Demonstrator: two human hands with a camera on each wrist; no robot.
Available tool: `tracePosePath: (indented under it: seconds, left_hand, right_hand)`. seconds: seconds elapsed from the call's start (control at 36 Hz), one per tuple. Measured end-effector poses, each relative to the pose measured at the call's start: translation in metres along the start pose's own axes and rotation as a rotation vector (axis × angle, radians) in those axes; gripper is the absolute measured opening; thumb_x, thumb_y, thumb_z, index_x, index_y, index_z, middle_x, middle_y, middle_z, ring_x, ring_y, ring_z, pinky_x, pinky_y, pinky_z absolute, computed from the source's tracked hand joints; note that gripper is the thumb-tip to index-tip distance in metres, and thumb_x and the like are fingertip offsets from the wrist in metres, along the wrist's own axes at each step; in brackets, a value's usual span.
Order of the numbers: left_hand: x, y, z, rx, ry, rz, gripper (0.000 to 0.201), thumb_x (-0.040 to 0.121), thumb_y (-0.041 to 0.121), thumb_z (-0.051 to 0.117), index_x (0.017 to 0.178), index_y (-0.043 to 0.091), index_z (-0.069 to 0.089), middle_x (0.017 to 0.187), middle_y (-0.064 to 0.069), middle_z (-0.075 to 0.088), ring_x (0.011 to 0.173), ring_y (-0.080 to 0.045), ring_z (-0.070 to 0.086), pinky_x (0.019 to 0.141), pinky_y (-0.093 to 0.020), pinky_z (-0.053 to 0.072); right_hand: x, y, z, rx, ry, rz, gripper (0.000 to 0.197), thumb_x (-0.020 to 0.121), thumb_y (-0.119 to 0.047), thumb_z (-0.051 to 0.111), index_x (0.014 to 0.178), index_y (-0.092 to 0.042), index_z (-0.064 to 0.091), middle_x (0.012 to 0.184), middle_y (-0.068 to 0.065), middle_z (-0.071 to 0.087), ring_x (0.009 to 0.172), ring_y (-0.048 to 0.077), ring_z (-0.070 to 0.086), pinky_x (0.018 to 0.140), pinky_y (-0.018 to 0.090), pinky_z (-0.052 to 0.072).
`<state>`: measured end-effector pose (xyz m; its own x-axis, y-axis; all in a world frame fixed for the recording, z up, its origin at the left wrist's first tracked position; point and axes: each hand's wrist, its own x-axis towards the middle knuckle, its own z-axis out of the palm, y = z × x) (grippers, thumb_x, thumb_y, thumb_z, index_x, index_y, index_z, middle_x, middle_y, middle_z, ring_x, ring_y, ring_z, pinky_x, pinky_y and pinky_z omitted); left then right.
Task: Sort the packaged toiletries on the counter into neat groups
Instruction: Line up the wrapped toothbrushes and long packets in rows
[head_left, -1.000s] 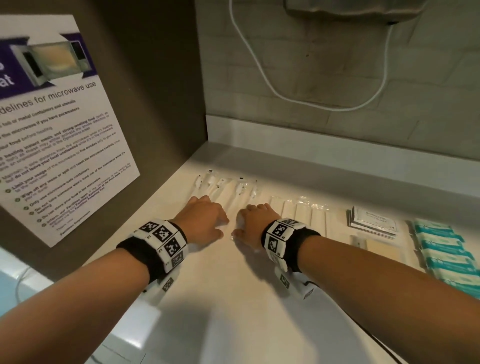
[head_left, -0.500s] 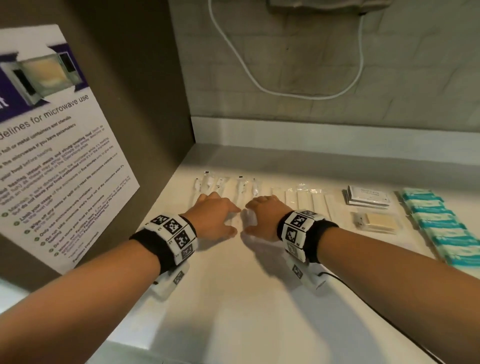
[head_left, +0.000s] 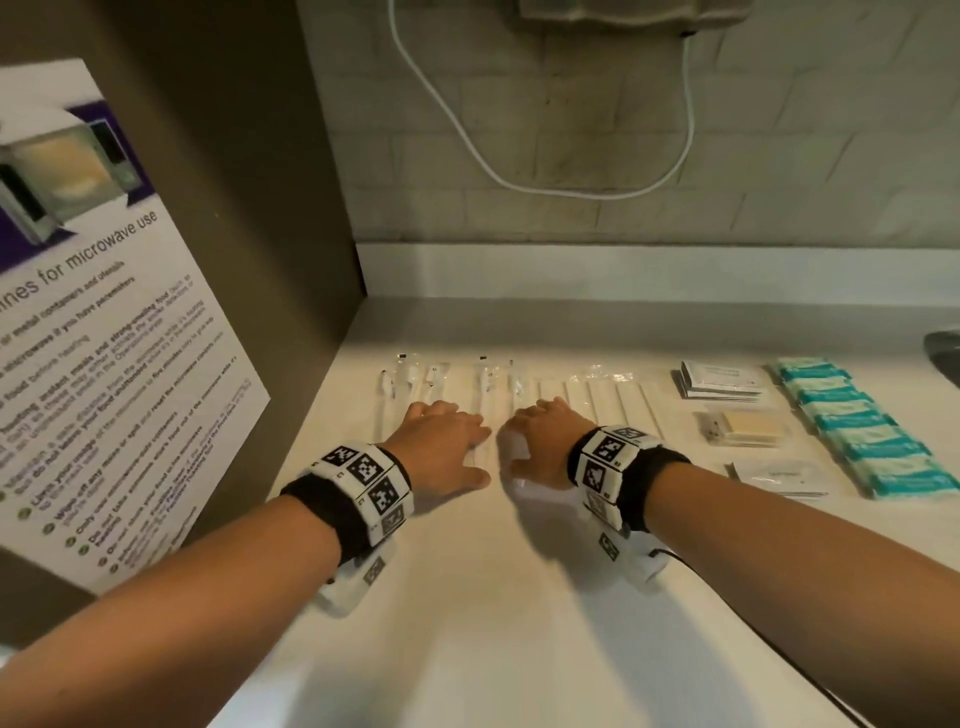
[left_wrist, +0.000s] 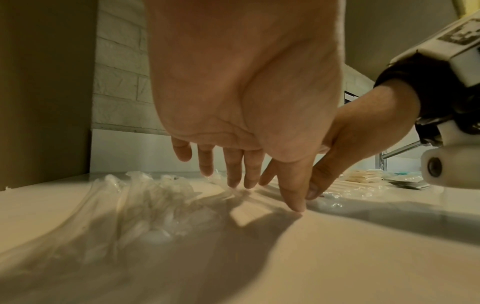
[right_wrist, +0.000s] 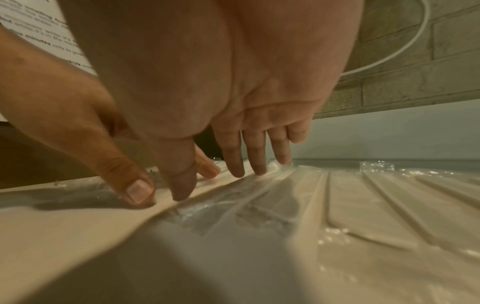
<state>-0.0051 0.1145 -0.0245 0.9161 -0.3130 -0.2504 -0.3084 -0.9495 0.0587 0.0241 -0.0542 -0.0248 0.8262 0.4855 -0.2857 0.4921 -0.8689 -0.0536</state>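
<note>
Several clear-wrapped razors (head_left: 415, 384) lie in a row at the back left of the white counter (head_left: 519, 597). To their right lie several long white sticks in clear wrap (head_left: 618, 405). My left hand (head_left: 441, 447) rests flat, fingers straight, on the razor wrappers (left_wrist: 145, 197). My right hand (head_left: 540, 441) lies flat beside it, fingertips (right_wrist: 237, 172) on the wrapped sticks (right_wrist: 376, 205). Both thumbs touch the counter close together. Neither hand grips anything.
Right of the sticks lie a stack of white sachets (head_left: 719, 382), a wrapped beige bar (head_left: 743, 428), a flat white packet (head_left: 779, 475) and a row of teal packets (head_left: 862, 431). A brown panel with a microwave notice (head_left: 93, 338) walls the left. A white cable (head_left: 545, 156) hangs on the tiled wall.
Both hands stay flat on the wrappers and have drawn slightly closer together; the head view has shifted a little.
</note>
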Motion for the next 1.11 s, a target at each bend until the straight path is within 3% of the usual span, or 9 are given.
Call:
tracePosePath:
  seconds: [0.14, 0.28, 0.47, 0.61, 0.69, 0.75, 0.81, 0.97, 1.11]
  left_hand:
    - [-0.003, -0.009, -0.002, -0.104, 0.102, -0.025, 0.066, 0.087, 0.058, 0.053, 0.146, 0.031, 0.039, 0.154, 0.007, 0.037, 0.144, -0.022, 0.023, 0.114, -0.044, 0.013]
    - [-0.011, -0.036, -0.016, -0.224, 0.242, -0.23, 0.04, 0.092, 0.043, 0.056, 0.13, 0.032, 0.058, 0.137, 0.003, 0.054, 0.124, -0.022, 0.046, 0.103, -0.04, 0.037]
    - [-0.032, -0.068, -0.012, -0.311, 0.231, -0.391, 0.032, 0.094, 0.026, 0.058, 0.125, 0.022, 0.064, 0.13, -0.001, 0.057, 0.118, -0.02, 0.056, 0.1, -0.031, 0.043]
    - [-0.034, -0.076, -0.005, -0.329, 0.148, -0.393, 0.044, 0.088, 0.033, 0.068, 0.128, 0.016, 0.063, 0.126, -0.003, 0.064, 0.113, -0.02, 0.061, 0.096, -0.031, 0.047]
    - [-0.034, -0.08, -0.001, -0.298, 0.138, -0.392, 0.044, 0.089, 0.032, 0.068, 0.128, 0.014, 0.063, 0.123, -0.006, 0.064, 0.112, -0.022, 0.061, 0.095, -0.03, 0.046]
    - [-0.032, -0.084, 0.001, -0.293, 0.141, -0.394, 0.04, 0.088, 0.03, 0.068, 0.124, 0.013, 0.065, 0.121, -0.007, 0.066, 0.108, -0.023, 0.062, 0.092, -0.03, 0.048]
    - [-0.03, -0.088, 0.001, -0.296, 0.145, -0.401, 0.038, 0.087, 0.028, 0.069, 0.122, 0.012, 0.067, 0.119, -0.008, 0.066, 0.107, -0.023, 0.063, 0.091, -0.03, 0.049]
    - [-0.023, -0.093, -0.003, -0.289, 0.16, -0.368, 0.04, 0.089, 0.025, 0.068, 0.127, 0.013, 0.064, 0.122, -0.008, 0.063, 0.112, -0.024, 0.06, 0.094, -0.032, 0.048]
    - [-0.019, -0.09, -0.002, -0.274, 0.19, -0.358, 0.036, 0.092, 0.027, 0.062, 0.126, 0.017, 0.063, 0.128, -0.007, 0.053, 0.115, -0.024, 0.055, 0.097, -0.034, 0.046]
  right_hand:
    - [0.004, -0.005, -0.009, 0.013, 0.041, -0.006, 0.065, 0.087, -0.049, 0.055, 0.144, -0.022, 0.04, 0.148, 0.004, 0.043, 0.138, 0.027, 0.034, 0.118, 0.042, 0.019]
    - [0.012, -0.024, -0.025, 0.067, 0.134, -0.087, 0.055, 0.089, -0.045, 0.053, 0.139, -0.024, 0.046, 0.139, 0.003, 0.052, 0.127, 0.025, 0.044, 0.108, 0.039, 0.033]
    - [0.035, -0.063, -0.034, 0.147, 0.084, -0.067, 0.037, 0.096, -0.03, 0.046, 0.13, -0.021, 0.055, 0.129, 0.004, 0.059, 0.112, 0.025, 0.059, 0.088, 0.035, 0.049]
    - [0.063, -0.079, -0.036, 0.203, 0.007, -0.009, 0.038, 0.097, -0.029, 0.046, 0.132, -0.021, 0.056, 0.135, 0.005, 0.056, 0.12, 0.027, 0.056, 0.098, 0.037, 0.047]
    - [0.075, -0.089, -0.031, 0.172, -0.034, 0.016, 0.031, 0.096, -0.035, 0.048, 0.103, -0.011, 0.065, 0.112, 0.007, 0.067, 0.095, 0.026, 0.064, 0.079, 0.034, 0.052]
    - [0.08, -0.091, -0.027, 0.178, -0.038, 0.042, 0.032, 0.094, -0.037, 0.05, 0.073, -0.013, 0.054, 0.088, 0.006, 0.064, 0.078, 0.025, 0.061, 0.066, 0.032, 0.047]
    - [0.082, -0.091, -0.023, 0.193, -0.029, 0.066, 0.035, 0.092, -0.037, 0.053, 0.065, -0.016, 0.046, 0.076, 0.003, 0.057, 0.074, 0.024, 0.059, 0.064, 0.032, 0.045]
    - [0.078, -0.093, -0.028, 0.26, -0.03, 0.131, 0.031, 0.086, -0.036, 0.063, 0.069, -0.015, 0.047, 0.07, 0.0, 0.053, 0.069, 0.022, 0.058, 0.054, 0.028, 0.044]
    - [0.073, -0.096, -0.03, 0.278, -0.017, 0.18, 0.023, 0.085, -0.028, 0.067, 0.093, -0.009, 0.056, 0.073, 0.001, 0.051, 0.075, 0.023, 0.059, 0.062, 0.028, 0.048]
